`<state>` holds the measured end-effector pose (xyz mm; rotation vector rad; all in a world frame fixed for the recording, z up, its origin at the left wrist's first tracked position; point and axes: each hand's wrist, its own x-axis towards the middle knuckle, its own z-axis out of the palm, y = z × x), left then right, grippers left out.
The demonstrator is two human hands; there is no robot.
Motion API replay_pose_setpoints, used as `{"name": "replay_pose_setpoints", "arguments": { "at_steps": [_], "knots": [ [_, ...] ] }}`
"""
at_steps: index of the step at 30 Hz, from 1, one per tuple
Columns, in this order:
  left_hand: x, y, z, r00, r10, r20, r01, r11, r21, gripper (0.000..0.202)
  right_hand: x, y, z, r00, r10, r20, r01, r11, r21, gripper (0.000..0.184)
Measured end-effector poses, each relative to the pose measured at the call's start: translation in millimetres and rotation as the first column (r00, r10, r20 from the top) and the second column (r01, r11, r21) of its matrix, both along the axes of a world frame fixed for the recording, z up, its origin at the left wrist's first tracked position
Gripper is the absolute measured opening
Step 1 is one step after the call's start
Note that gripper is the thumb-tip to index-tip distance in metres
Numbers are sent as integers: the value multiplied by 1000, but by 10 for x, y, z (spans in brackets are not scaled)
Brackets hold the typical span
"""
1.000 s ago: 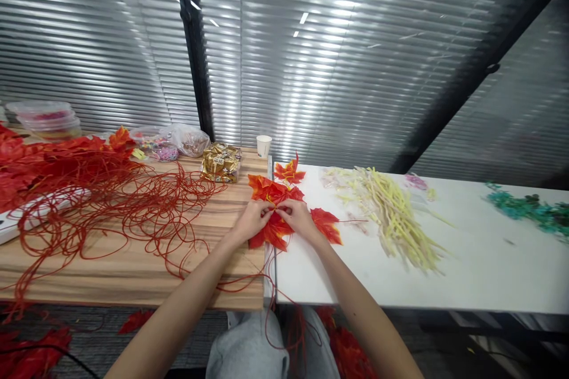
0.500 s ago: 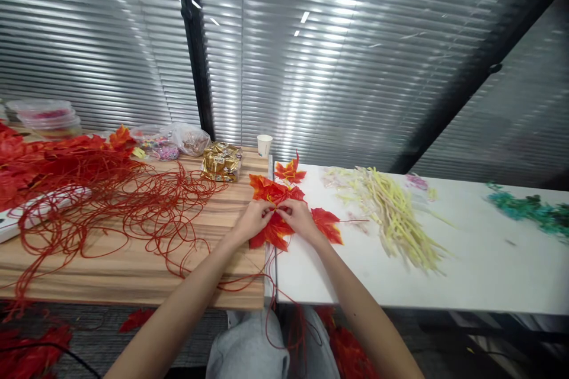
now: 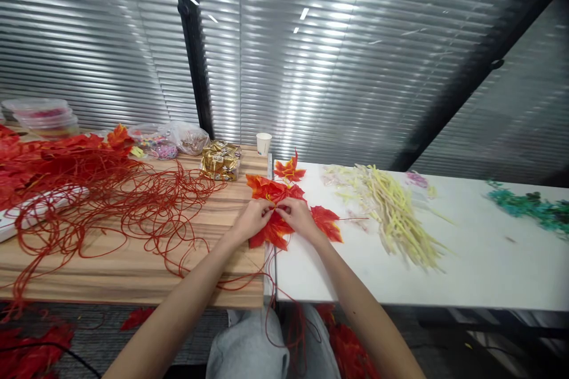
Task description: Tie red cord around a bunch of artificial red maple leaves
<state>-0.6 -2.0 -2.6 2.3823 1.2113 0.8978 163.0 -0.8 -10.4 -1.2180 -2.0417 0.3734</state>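
Along the back, slatted blinds [image 3: 284, 83] across almost the full width. Below, meeting end to end at a seam, a white desk [image 3: 480, 266] and a wood-grained desk [image 3: 128, 275]. Over the wooden surface, a loose tangle of red cord [image 3: 153, 189], running up onto a heap of red leaves [image 3: 66, 154] at the far left. On the white side, a sheaf of yellow strips [image 3: 395, 219]. At the seam, lying across both surfaces, a leaf cluster [image 3: 276, 234] in red and orange. Over its middle, the left hand [image 3: 255, 219] and right hand [image 3: 297, 217], fingertips almost meeting. Grip of each pinched closed on the cluster; exact part between the fingers too small to tell. Toward the blinds, a gold packet [image 3: 221, 161]. Just beside the right hand, a single leaf [image 3: 326, 224]. Smallest, near the seam's far end, an upright paper cup [image 3: 264, 144].
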Motion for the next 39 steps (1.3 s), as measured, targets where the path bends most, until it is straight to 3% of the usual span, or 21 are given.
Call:
{"name": "replay_pose_setpoints", "arguments": {
  "at_steps": [21, 30, 39],
  "knots": [
    [-5, -1, -27, 1000, 0, 5, 0, 1000, -22, 20, -8, -10, 10, 1000, 2, 11, -2, 1000, 8, 12],
    [14, -14, 41, 995, -10, 103, 17, 998, -66, 17, -6, 7, 4, 1000, 9, 5, -9, 1000, 14, 12],
    [-5, 30, -41, 992, 21, 125, -13, 997, -70, 22, -5, 22, 16, 1000, 10, -27, -9, 999, 53, 11]
  ]
}}
